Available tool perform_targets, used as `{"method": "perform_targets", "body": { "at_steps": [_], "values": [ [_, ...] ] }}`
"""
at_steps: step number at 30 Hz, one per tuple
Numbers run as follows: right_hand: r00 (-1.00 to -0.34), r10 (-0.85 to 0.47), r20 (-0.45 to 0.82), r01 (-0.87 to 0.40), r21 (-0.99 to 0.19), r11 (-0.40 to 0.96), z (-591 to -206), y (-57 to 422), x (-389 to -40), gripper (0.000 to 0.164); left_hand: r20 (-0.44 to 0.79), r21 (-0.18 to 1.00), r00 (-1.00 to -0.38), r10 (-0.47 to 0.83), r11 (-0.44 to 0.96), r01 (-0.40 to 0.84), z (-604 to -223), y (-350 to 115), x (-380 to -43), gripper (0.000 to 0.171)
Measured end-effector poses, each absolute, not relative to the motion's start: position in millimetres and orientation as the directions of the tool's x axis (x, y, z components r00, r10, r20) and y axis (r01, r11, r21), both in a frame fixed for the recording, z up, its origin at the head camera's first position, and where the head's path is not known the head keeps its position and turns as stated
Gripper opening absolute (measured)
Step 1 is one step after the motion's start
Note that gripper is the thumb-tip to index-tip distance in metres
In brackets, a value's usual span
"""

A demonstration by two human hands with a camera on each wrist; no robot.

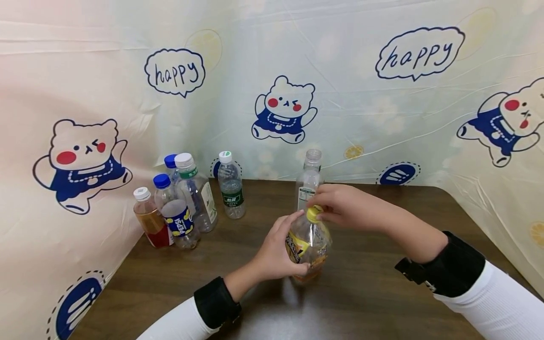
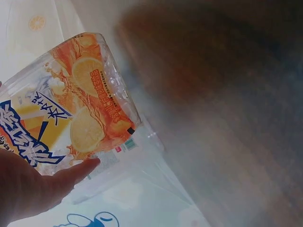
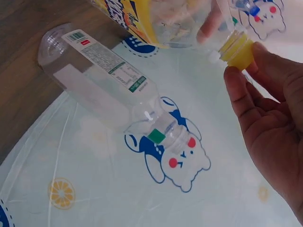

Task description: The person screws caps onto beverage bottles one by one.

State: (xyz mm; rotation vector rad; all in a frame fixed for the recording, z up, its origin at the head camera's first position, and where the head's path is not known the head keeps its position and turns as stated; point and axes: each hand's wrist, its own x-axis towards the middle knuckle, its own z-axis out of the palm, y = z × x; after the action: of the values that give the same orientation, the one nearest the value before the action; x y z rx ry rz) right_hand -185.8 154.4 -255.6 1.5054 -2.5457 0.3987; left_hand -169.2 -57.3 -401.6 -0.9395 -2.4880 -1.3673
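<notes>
A clear bottle (image 1: 312, 243) with a yellow and orange lemon-tea label stands on the table in the head view. My left hand (image 1: 278, 252) holds it round the side, thumb in front; part of the fingers is hidden behind it. In the left wrist view the label (image 2: 87, 104) shows lemon slices, and the left thumb lies along it. At the bottle's mouth is a yellow cap (image 3: 240, 51), pinched between thumb and fingers of my right hand (image 1: 344, 205). Whether the cap is fully seated I cannot tell. Just behind stands a capless clear bottle (image 3: 104, 80) with a white label.
At the left of the brown table (image 1: 382, 283) several capped bottles stand together, among them a Pepsi bottle (image 1: 176, 219) and a red-labelled bottle (image 1: 153, 224). A green-labelled bottle (image 1: 232, 191) stands apart towards the back. A printed curtain (image 1: 348, 118) hangs behind the table.
</notes>
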Motion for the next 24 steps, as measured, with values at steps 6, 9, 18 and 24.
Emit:
{"method": "perform_targets", "body": {
  "at_steps": [6,9,18,24],
  "values": [
    [-0.496,-0.801,0.336,-0.868,-0.225,0.443,-262,163,-188,0.022,0.430,0.697,-0.778,0.457,0.379,0.608,-401,-58,-169,0.109],
    [-0.541,-0.757,0.366,-0.840,-0.284,0.463,-268,169,-189,0.025,0.431,0.698,-0.782,0.449,0.384,0.605,-402,-59,-169,0.110],
    [-0.705,-0.572,0.419,-0.703,-0.517,0.488,-296,189,-191,0.026,0.423,0.722,-0.816,0.395,0.398,0.567,-400,-70,-167,0.109],
    [-0.797,-0.404,0.450,-0.601,-0.663,0.447,-335,201,-190,0.026,0.430,0.726,-0.819,0.381,0.394,0.564,-400,-75,-164,0.109]
  ]
}}
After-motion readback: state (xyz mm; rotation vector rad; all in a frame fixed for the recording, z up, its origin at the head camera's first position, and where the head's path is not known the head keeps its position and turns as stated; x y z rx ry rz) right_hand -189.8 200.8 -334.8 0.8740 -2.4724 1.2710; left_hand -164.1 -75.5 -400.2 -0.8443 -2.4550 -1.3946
